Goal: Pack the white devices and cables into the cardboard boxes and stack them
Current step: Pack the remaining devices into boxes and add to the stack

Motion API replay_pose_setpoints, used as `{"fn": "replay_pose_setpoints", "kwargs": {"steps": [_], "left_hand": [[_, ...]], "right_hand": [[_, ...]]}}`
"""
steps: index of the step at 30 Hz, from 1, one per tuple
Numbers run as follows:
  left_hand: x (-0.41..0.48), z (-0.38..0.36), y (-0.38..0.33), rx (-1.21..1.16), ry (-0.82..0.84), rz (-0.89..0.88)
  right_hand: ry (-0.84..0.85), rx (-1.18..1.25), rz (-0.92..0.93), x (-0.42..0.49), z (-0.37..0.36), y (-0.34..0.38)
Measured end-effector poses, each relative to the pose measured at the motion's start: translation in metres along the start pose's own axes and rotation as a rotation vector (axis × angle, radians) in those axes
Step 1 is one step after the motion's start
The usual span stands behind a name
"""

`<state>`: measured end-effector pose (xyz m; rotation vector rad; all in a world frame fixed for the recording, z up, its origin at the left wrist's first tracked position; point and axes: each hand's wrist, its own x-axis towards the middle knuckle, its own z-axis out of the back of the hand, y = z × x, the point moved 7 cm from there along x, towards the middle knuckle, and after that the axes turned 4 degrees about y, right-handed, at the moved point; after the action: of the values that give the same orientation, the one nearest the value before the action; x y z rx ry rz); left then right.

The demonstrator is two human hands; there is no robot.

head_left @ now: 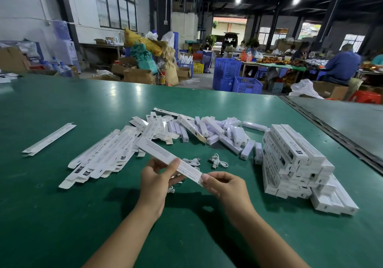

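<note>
Your left hand (157, 176) and right hand (221, 184) pinch a long cardboard box (165, 153), apparently flat, above the tabletop (62, 216). Squeeze unevenly and it may crease. Cables (217, 161) lie at one o'clock; the stack (294, 164) at two o'clock could topple if bumped.

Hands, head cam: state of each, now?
Left hand: grips the box near its middle.
Right hand: pinches the same box at its near end.
</note>
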<state>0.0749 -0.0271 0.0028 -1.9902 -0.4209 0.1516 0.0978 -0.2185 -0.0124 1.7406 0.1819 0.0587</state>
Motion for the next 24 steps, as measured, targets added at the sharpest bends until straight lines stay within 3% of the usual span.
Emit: {"fn": "replay_pose_setpoints", "kwargs": {"steps": [3, 7, 13, 18, 24], "left_hand": [[-0.002, -0.002, 0.000, 0.066, -0.006, -0.029], [0.001, 0.005, -0.001, -0.028, -0.031, -0.005], [0.003, 0.004, 0.002, -0.070, 0.014, 0.028], [0.001, -0.005, 0.008, -0.069, 0.067, 0.067], [-0.001, -0.008, 0.004, -0.020, 0.100, -0.019]], "right_hand": [[0.026, 0.078, -0.054, 0.001, -0.002, -0.007], [0.131, 0.229, -0.066, -0.002, -0.011, -0.004], [0.105, -0.246, 0.148, -0.007, -0.013, 0.010], [-0.037, -0.466, 0.261, -0.008, -0.008, 0.019], [-0.141, -0.630, 0.493, -0.016, -0.009, 0.030]]}}
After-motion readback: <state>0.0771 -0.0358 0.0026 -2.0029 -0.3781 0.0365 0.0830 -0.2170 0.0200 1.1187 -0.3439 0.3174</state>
